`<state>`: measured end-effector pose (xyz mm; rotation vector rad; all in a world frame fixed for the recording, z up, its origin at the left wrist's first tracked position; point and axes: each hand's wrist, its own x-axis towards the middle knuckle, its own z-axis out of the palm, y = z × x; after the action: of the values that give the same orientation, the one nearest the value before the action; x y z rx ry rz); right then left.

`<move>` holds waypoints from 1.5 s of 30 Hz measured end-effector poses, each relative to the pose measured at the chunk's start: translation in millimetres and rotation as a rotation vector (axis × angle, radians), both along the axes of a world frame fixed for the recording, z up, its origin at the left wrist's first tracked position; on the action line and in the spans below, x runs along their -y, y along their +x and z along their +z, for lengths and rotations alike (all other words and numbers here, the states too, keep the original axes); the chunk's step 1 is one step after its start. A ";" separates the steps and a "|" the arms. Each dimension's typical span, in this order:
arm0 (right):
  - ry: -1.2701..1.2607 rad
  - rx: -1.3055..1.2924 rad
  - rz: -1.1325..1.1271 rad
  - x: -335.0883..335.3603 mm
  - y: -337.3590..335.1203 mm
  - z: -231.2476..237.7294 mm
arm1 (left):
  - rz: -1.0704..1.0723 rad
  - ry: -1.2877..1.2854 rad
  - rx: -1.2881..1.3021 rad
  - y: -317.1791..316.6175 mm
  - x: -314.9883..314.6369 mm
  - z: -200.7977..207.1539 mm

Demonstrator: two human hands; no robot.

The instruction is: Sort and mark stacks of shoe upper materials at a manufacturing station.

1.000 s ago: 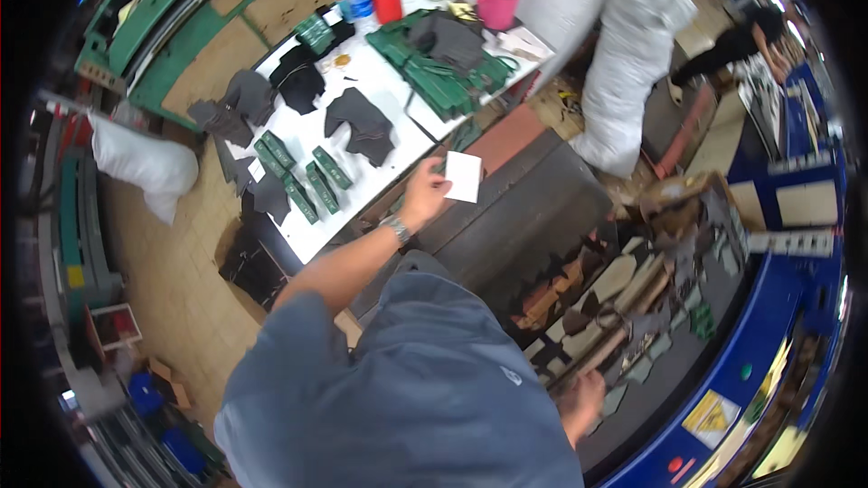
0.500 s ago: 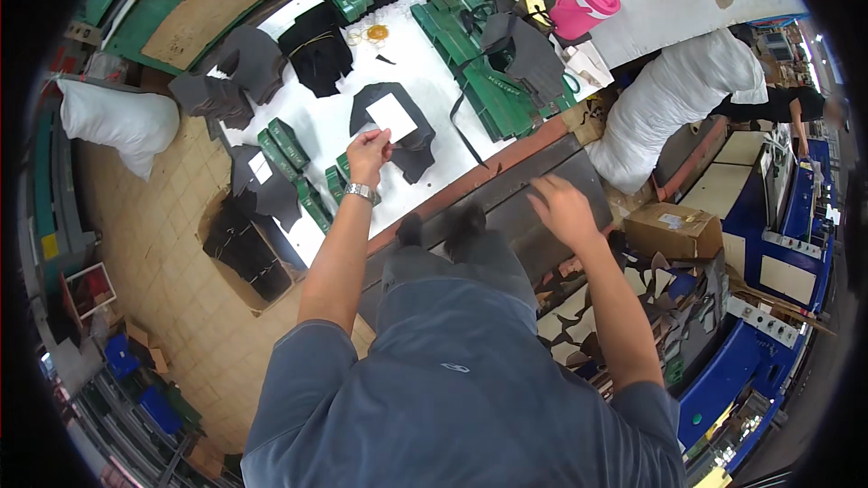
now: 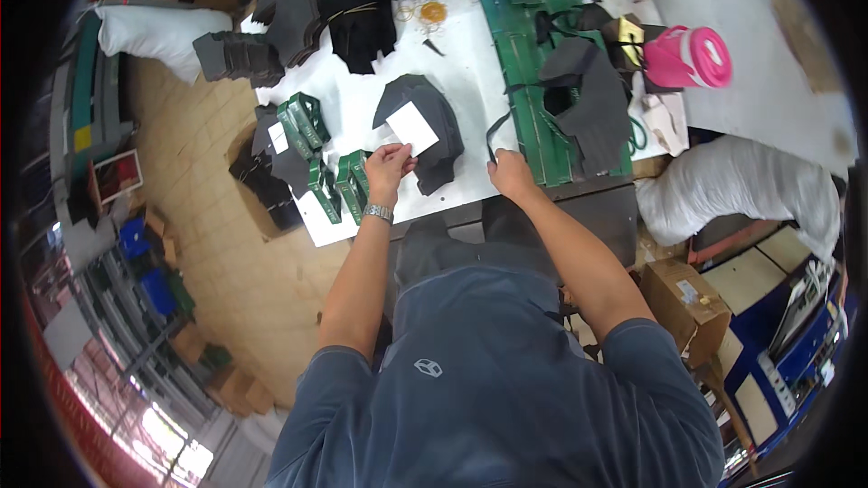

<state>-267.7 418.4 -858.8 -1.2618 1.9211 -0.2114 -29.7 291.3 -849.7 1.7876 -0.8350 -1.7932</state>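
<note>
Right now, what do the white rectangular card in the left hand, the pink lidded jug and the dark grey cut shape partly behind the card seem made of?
White rectangular card: probably matte paper or cardstock, flat, crisp edges. Pink lidded jug: likely smooth moulded plastic, from its even colour and rounded form. Dark grey cut shape: perhaps fabric or foam sheet, dull and clean-edged.

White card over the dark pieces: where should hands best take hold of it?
Probably the white card's near corner, from the person's side, where the left hand holds it; it looks thin and flat, so pinching should suit.
</note>
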 end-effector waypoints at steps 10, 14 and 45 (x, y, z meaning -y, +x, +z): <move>0.072 -0.188 -0.501 25.4 17.1 -70.9 | -0.139 -0.091 0.133 -9.7 1.3 9.1; -0.012 -0.194 -0.344 15.0 25.3 -73.1 | -0.155 -0.114 0.078 -8.4 2.9 4.9; -0.189 0.178 -0.617 88.9 39.8 -91.1 | -0.479 -0.054 0.054 -13.9 49.6 -48.0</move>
<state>-227.9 329.5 -949.9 -0.6950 2.1151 -0.8076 -43.6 241.7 -897.7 1.7068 -1.4148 -1.9854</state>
